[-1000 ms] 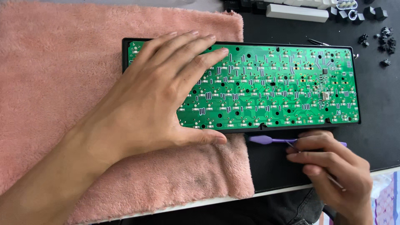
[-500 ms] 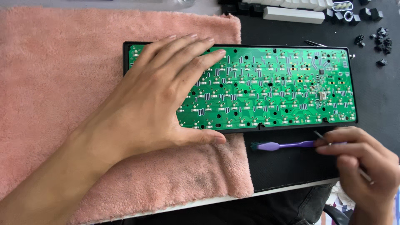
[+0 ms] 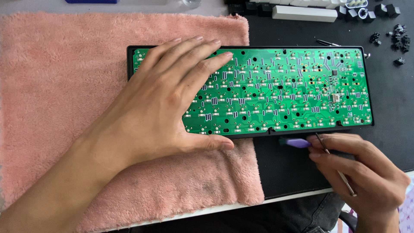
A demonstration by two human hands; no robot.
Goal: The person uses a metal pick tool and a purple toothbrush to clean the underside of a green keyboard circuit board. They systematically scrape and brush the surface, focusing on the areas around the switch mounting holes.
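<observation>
I see the keyboard (image 3: 250, 90) already stripped and lying face down, its green circuit board (image 3: 284, 90) bared in the black frame — keycaps (image 3: 390, 11) and a white spacebar (image 3: 304, 13) sit in a heap at the far right of the bench (image 3: 388, 103), so I judge the dismantling well along, with the board itself not yet lifted out. My left hand (image 3: 168, 108) lies flat on the board's left half, fingers spread wide, thumb at the near edge, holding nothing. The keyboard's left end rests on a pink towel (image 3: 64, 86). My right hand (image 3: 358, 168), just near of the frame's right half, pinches a thin metal tool (image 3: 340, 174) — its fingertips touch a purple brush (image 3: 295, 142) lying on the black mat (image 3: 284, 168).
</observation>
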